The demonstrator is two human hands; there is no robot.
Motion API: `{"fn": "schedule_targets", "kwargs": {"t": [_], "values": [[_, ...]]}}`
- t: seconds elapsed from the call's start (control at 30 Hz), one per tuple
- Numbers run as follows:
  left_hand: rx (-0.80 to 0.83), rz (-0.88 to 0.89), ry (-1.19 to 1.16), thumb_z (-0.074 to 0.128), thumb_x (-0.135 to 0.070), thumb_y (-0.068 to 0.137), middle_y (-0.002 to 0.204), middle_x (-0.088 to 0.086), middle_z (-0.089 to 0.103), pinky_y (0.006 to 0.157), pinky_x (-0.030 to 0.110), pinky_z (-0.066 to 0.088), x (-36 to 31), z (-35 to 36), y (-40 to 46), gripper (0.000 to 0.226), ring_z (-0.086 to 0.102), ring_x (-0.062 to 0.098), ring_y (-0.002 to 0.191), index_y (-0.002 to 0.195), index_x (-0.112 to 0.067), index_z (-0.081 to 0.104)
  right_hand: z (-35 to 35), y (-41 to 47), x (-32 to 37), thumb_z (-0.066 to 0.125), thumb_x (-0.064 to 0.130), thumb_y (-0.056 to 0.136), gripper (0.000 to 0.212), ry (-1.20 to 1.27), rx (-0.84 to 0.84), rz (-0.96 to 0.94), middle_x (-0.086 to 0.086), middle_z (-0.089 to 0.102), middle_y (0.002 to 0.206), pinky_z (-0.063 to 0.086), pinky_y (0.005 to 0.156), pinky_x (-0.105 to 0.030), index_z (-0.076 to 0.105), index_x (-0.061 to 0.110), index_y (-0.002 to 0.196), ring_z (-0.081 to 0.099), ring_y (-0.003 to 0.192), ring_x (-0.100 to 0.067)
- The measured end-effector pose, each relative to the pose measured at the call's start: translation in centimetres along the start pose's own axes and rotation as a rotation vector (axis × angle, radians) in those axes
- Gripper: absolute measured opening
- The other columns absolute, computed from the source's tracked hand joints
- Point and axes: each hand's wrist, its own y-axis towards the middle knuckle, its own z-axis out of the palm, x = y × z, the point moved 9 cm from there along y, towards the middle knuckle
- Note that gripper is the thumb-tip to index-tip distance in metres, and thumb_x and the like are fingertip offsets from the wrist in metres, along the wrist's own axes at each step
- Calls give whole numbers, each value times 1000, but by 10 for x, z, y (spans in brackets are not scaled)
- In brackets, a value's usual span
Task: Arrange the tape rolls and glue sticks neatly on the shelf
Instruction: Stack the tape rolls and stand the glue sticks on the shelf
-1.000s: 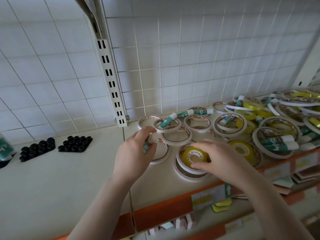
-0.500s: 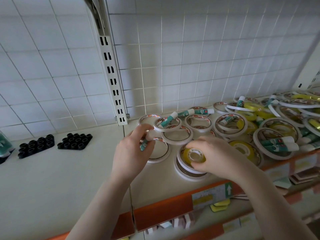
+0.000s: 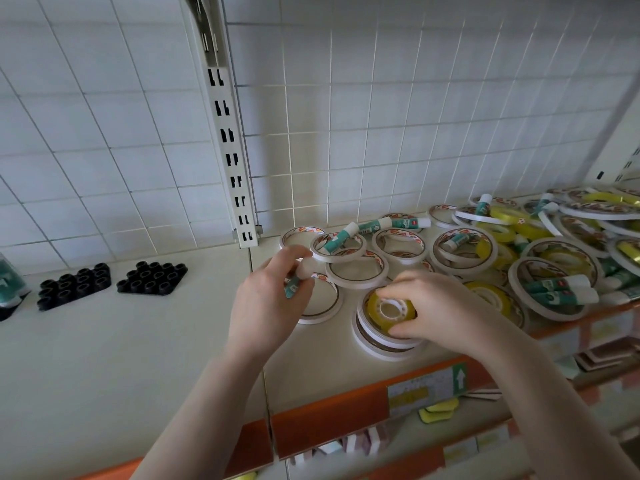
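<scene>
My left hand (image 3: 268, 306) grips a green-and-white glue stick (image 3: 298, 279) above a white tape ring (image 3: 323, 306) lying flat on the shelf (image 3: 138, 341). My right hand (image 3: 440, 306) holds a small yellow tape roll (image 3: 388, 311) by its rim, on top of a short stack of white tape rings (image 3: 381, 344). Behind and to the right lies a jumble of white tape rings (image 3: 398, 242), yellow rolls (image 3: 502, 220) and more glue sticks (image 3: 374, 225).
Two black moulded trays (image 3: 152, 277) sit at the back left of the shelf, with a green-packed item (image 3: 8, 282) at the far left edge. A slotted upright (image 3: 228, 140) runs up the white grid wall. The orange front lip (image 3: 346, 407) carries a price label; lower shelves hold more goods.
Both hands have stayed almost in place. My right hand's fingers have shifted around the yellow roll, showing more of its core. The view has drifted slightly.
</scene>
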Motion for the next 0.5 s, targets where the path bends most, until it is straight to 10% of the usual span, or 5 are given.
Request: {"fn": "schedule_targets", "kwargs": {"t": [0.5], "values": [[-30, -115, -124, 67, -13, 81, 79, -17, 64, 68, 21, 51, -9, -24, 12, 32, 61, -1, 72, 86, -41, 52, -14, -16, 8, 61, 38, 82, 56, 136, -319, 68, 9, 47, 125, 40, 87, -20, 44, 26, 135, 48, 111, -10]]}}
